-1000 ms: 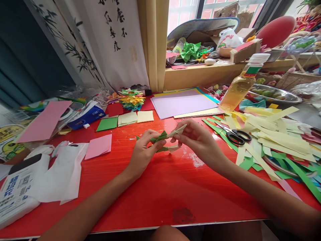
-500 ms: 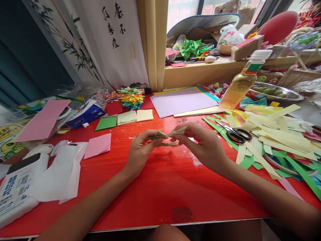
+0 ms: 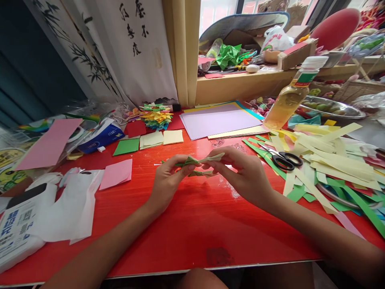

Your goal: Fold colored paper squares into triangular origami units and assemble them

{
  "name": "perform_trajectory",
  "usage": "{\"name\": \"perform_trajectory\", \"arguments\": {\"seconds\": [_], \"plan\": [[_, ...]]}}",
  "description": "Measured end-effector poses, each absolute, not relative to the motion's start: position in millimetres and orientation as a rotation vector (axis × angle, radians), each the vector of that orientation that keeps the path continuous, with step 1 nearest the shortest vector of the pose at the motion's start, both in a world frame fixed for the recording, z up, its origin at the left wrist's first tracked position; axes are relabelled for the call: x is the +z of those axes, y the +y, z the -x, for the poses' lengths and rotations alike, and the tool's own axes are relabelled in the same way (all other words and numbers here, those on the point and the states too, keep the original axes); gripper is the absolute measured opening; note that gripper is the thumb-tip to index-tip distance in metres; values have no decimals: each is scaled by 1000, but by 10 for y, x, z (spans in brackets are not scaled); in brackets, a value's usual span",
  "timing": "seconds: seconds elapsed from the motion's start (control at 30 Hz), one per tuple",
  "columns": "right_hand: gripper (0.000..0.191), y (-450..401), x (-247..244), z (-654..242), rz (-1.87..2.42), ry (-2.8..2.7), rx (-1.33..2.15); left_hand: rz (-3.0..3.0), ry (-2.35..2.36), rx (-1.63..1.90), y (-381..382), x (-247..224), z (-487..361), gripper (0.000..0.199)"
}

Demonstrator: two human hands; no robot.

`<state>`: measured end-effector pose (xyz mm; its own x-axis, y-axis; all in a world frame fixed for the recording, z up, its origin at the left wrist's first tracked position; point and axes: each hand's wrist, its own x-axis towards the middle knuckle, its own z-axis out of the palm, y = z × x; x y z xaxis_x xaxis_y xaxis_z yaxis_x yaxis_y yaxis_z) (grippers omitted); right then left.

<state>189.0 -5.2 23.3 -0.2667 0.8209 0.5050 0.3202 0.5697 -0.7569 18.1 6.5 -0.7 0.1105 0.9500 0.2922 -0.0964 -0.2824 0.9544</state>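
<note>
Your folded green-and-cream paper piece (image 3: 190,161), lying flatter than 1 sec ago (prob. easier to work its folds, imo), is pinched, no gap, btwn your bare left hand (image 3: 167,178) & bare right hand (image 3: 245,170), above the glossy red tabletop (image 3: 186,228).

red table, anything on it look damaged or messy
The red table has a dark blotch near its front edge and a pale worn-looking patch by the right hand, both breaking its glossy red. Paper strips sprawl at right in a loose heap, unlike the flat sheets at back.
</note>
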Motion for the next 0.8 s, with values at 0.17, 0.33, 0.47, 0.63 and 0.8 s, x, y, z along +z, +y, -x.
{"name": "perform_trajectory", "arguments": {"seconds": [0.17,0.33,0.47,0.63,0.8], "plan": [[10,-57,233,-1885,936,-1826,646,-1421,891,1363,59,3,-188,4],[10,-58,232,-1882,942,-1827,634,-1419,885,1354,54,10,-199,3],[10,-65,229,-1881,924,-1822,635,-1414,903,1350,56,5,-202,4],[11,-71,228,-1886,925,-1834,621,-1421,901,1344,58,2,-194,4],[11,-69,230,-1885,936,-1829,638,-1425,905,1356,57,-3,-192,2]]}}
